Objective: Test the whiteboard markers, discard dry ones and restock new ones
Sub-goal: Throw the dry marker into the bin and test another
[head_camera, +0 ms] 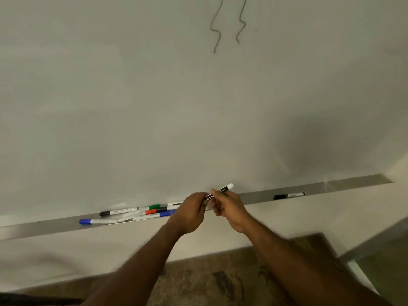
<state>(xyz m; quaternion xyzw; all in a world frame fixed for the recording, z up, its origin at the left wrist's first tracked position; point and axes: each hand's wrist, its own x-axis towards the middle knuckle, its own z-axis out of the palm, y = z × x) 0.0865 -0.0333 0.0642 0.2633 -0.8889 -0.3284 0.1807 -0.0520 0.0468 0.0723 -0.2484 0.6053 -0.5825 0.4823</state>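
Forearms: two, bare, rising from the bottom edge, converging at the tray.
Left hand: fingers curled round the lower-left end of the marker; that end is hidden inside the grip.
Right hand: finger and thumb pinching the marker's barrel, just beside the left hand.
Marker: black barrel, white end; held just above the tray's middle, long axis slanted, white end pointing up and right at the board.
Tray: long metal ledge along the board's bottom edge.
Tray, left part, all lying roughly lengthwise: blue marker at the front edge, cap to the left; black marker behind it, cap to the left; red marker, green marker and second blue marker in a loose, touching heap beside the left hand.
Tray, right part: lone marker, black cap to the left, well apart from the rest.
Board, top: two dark squiggles.
Floor: brown, mottled.
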